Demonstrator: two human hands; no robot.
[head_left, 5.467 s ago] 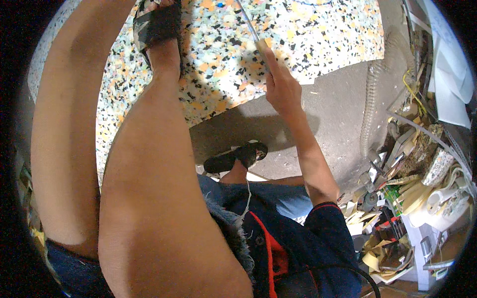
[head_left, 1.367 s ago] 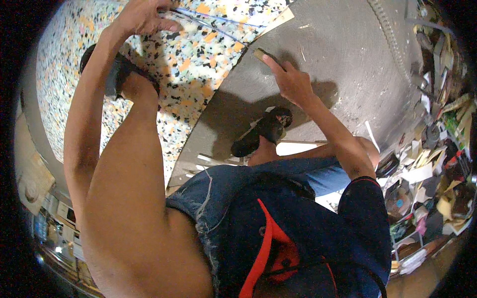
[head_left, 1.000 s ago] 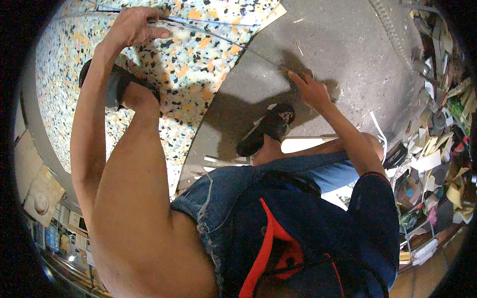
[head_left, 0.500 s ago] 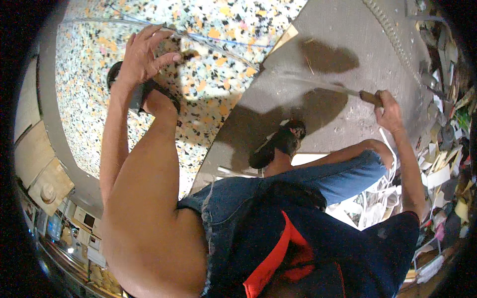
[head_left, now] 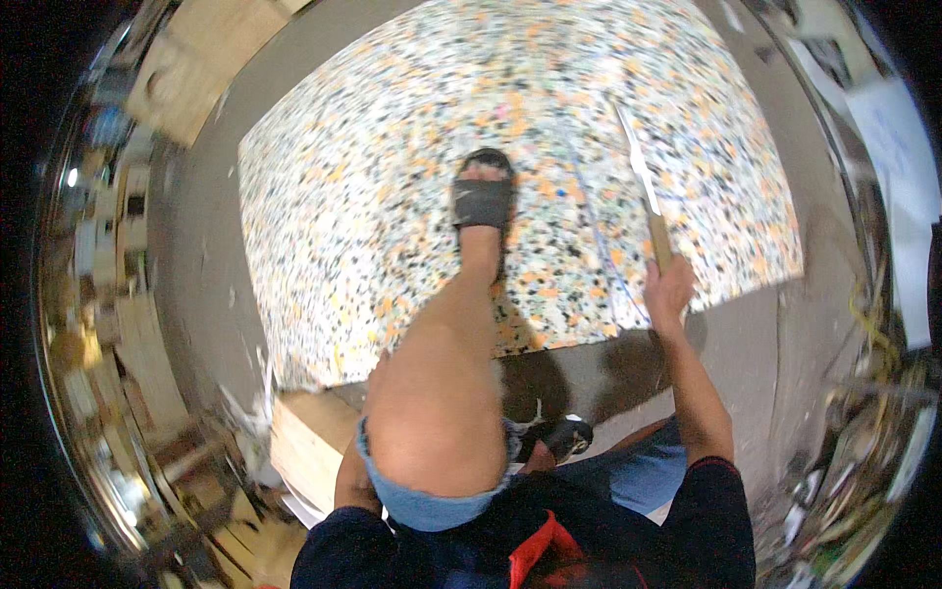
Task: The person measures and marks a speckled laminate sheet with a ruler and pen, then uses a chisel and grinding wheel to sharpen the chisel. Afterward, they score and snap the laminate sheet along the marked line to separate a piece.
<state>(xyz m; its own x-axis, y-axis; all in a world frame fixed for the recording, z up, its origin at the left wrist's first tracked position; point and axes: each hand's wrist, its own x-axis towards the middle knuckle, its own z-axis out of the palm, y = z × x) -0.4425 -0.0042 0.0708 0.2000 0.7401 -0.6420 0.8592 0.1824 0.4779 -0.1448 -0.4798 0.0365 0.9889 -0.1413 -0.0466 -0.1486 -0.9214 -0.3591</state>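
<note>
My right hand (head_left: 670, 285) is closed round the wooden handle of a long, thin-bladed knife (head_left: 642, 167). Its blade points away from me over a speckled foam sheet (head_left: 383, 167) of white, orange and black bits, which lies on the floor. Whether the blade touches the foam I cannot tell. A blue line (head_left: 596, 231) runs along the sheet to the left of the knife. My left hand (head_left: 376, 378) is down beside my raised left knee, mostly hidden behind the leg, so its fingers do not show. My left foot in a black sandal (head_left: 484, 204) stands on the foam.
Grey floor (head_left: 201, 226) borders the sheet. A pale wooden box (head_left: 304, 437) sits by my left side. Boards (head_left: 211, 49) lie at the far left, and cluttered scraps (head_left: 834, 481) line the right. My other sandal (head_left: 569, 439) rests off the sheet.
My view has swung round, so the foam now lies straight ahead. My left hand has left the sheet and dropped beside my knee. The knife, still in my right hand, is now over the foam.
</note>
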